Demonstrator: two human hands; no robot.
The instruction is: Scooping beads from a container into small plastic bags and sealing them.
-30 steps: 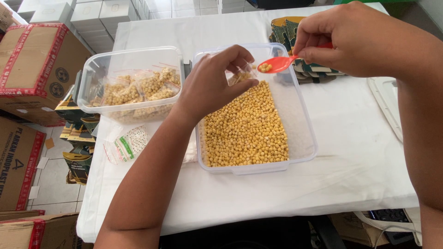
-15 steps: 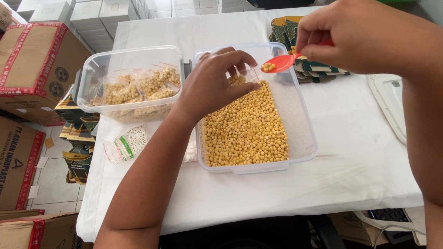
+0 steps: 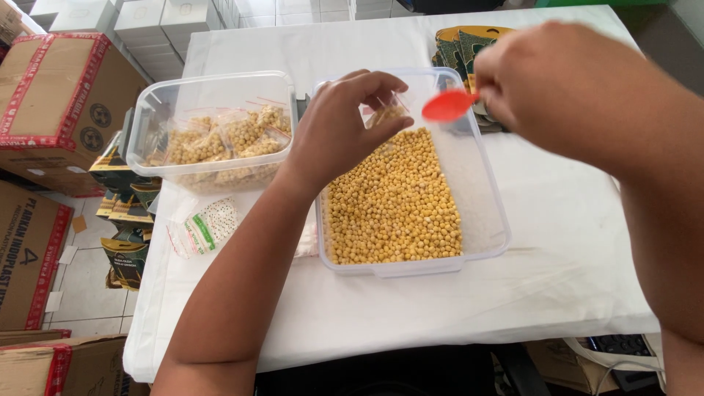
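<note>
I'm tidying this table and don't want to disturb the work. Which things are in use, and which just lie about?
In use:
left hand pinching a small clear bag
right hand holding a red spoon
tub of yellow beans
tub of filled bags

Lying about:
loose packet
green pouches
cardboard boxes

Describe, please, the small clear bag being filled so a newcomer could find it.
On the white-clothed table, find the clear plastic tub of loose yellow kernels. At its far end the left hand pinches a small clear plastic bag; unlike the tub's loose kernels, it is held aloft.
</note>
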